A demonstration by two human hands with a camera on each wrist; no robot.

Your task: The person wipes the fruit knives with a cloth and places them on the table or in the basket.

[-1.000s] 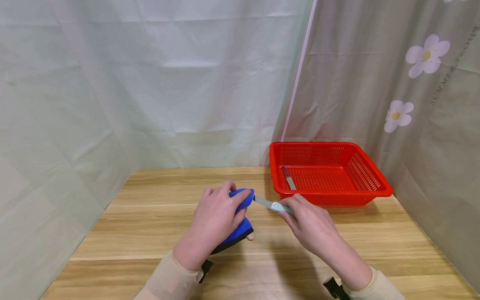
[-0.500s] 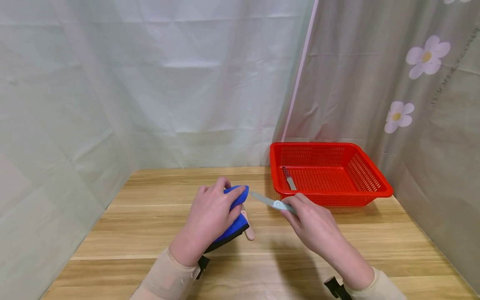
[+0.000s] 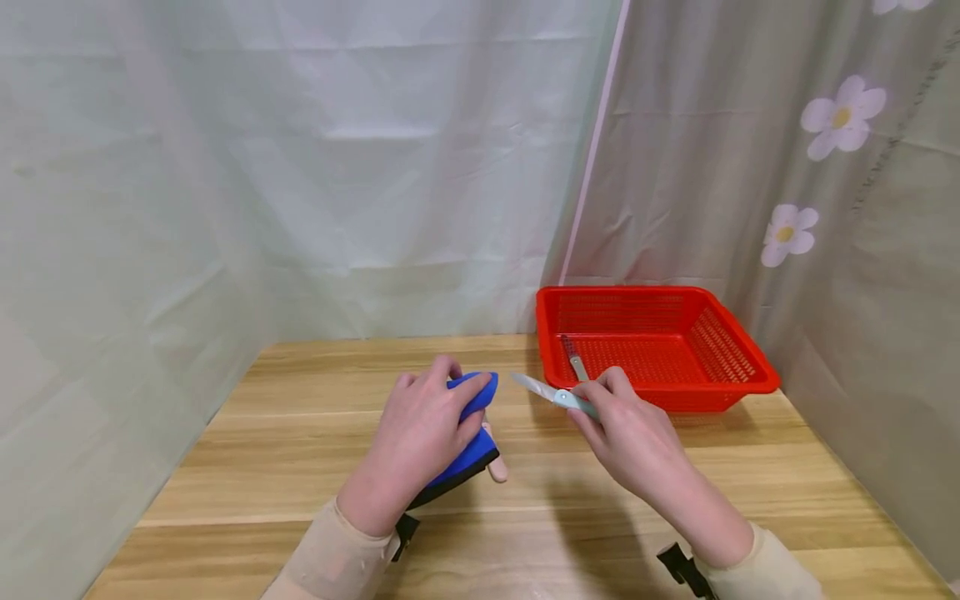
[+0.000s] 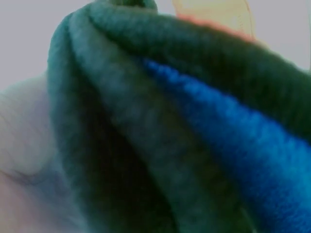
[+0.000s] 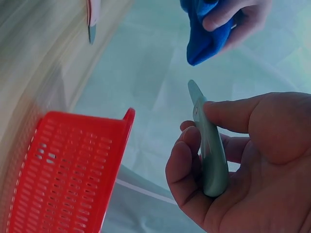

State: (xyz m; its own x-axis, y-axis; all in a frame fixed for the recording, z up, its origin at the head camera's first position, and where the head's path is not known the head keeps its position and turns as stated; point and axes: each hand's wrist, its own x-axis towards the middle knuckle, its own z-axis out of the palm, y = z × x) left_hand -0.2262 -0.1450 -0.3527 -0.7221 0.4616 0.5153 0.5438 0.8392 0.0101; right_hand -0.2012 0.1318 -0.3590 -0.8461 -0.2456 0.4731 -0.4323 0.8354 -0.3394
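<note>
Above the wooden table [image 3: 300, 467], a pale green knife [image 3: 565, 400] and a blue cloth [image 3: 474, 452], one in each hand.
The right hand [image 3: 637, 437] pinches the knife's handle; the left hand [image 3: 416, 433] grips the cloth, apart from the blade. Nearby lies a pink-handled knife [image 3: 497, 468]; beyond, a red basket [image 3: 675, 387]. Curtain lettering [image 3: 888, 150] is too small to read.

The left hand [image 3: 418, 435] and right hand [image 3: 632, 432] reach forward, fingers [image 5: 179, 162] of both curled.

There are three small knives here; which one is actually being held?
The pale green knife, gripped in the person's right hand. The pink-handled knife lies on the table, and the grey-handled knife lies inside the red basket.
</note>
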